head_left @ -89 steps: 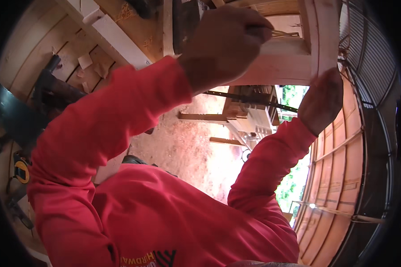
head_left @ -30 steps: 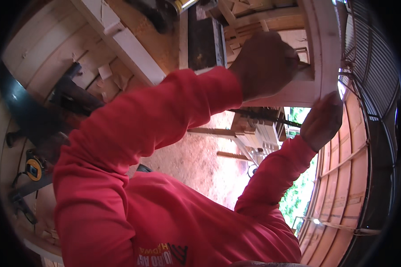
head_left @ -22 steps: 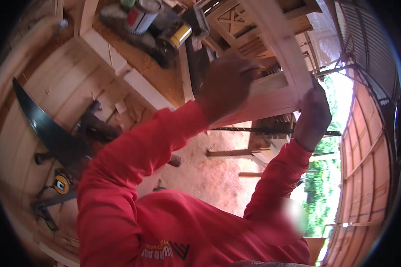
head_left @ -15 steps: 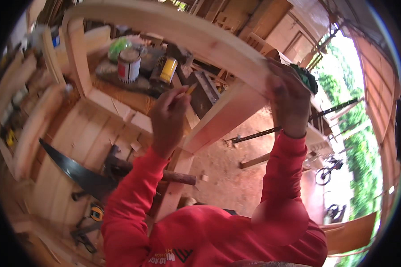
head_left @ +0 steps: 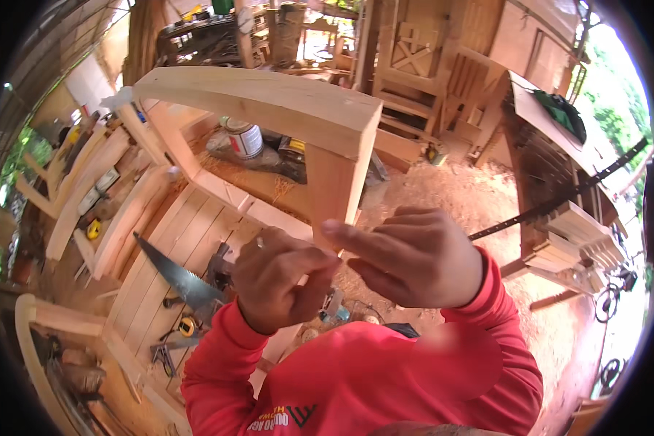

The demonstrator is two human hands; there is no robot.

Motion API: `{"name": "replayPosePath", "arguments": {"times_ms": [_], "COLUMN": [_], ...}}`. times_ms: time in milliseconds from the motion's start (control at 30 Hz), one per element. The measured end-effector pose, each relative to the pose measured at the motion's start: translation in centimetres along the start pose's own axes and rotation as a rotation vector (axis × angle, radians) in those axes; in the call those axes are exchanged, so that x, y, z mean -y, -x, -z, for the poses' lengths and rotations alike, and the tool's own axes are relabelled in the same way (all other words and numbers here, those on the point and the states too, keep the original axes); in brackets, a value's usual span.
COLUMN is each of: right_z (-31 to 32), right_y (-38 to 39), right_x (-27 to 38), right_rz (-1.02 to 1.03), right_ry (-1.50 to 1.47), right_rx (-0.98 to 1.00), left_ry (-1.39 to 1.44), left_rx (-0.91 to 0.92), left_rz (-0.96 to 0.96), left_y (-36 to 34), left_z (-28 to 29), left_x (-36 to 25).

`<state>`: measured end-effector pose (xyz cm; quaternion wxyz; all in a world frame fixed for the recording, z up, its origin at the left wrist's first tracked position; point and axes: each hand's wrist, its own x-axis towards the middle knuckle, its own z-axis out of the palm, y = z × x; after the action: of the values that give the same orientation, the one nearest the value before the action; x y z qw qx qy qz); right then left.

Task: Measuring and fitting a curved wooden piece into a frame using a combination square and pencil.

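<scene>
My left hand (head_left: pixel 280 276) and my right hand (head_left: pixel 414 254) meet in front of my chest, fingertips nearly touching. The left one is closed in a pinch; the short yellow pencil seen in it earlier is now almost wholly hidden by the fingers. My right hand's fingers are curled and pressed together toward the left fingertips; whatever they pinch is too small to make out. Just beyond the hands stands a pale wooden frame (head_left: pixel 261 94) with a curved top rail and a thick post (head_left: pixel 334 182), apart from both hands.
A handsaw (head_left: pixel 174 276), a tape measure (head_left: pixel 187 325) and a hammer (head_left: pixel 221 269) lie on the slatted wood at left. A paint can (head_left: pixel 243 138) stands behind the frame. At right is a workbench (head_left: pixel 534 182) with a dark perforated bar (head_left: pixel 559 196) and stacked wood pieces (head_left: pixel 574 236).
My right hand has left the frame's corner and come down to meet my left hand. The left hand has moved lower and nearer my chest. The head view has shifted too.
</scene>
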<state>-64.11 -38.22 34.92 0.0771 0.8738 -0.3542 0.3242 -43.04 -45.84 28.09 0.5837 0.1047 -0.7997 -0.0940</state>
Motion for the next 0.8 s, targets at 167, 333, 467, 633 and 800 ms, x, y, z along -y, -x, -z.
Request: {"name": "replayPosePath", "arguments": {"times_ms": [167,333,467,633,800], "right_z": [0.8,1.6,1.3,-0.1,-0.3], "right_y": [4.1,7.7,10.9,10.1,8.8], "right_x": [-3.2,-7.3,-9.3,-9.3,-7.1], "right_rz": [-0.029,-0.217,-0.433,-0.383,-0.37], "right_ry": [-0.103,-0.16,-0.163,-0.209,-0.004], "right_rx": [0.007,-0.141,-0.304,-0.355,-0.435], "left_ry": [0.013,-0.178,-0.68,-0.654,-0.98], "left_rx": [0.057,0.208,-0.162,-0.221,0.18], "left_rz": [0.058,0.067,0.107,-0.119,-0.438], "left_y": [-1.3,-3.1,-5.8,-9.4,-12.9], "left_z": [-4.3,-4.4,0.2,4.8,6.5], "left_x": [-3.9,-4.9,1.4,10.1,15.2]}}
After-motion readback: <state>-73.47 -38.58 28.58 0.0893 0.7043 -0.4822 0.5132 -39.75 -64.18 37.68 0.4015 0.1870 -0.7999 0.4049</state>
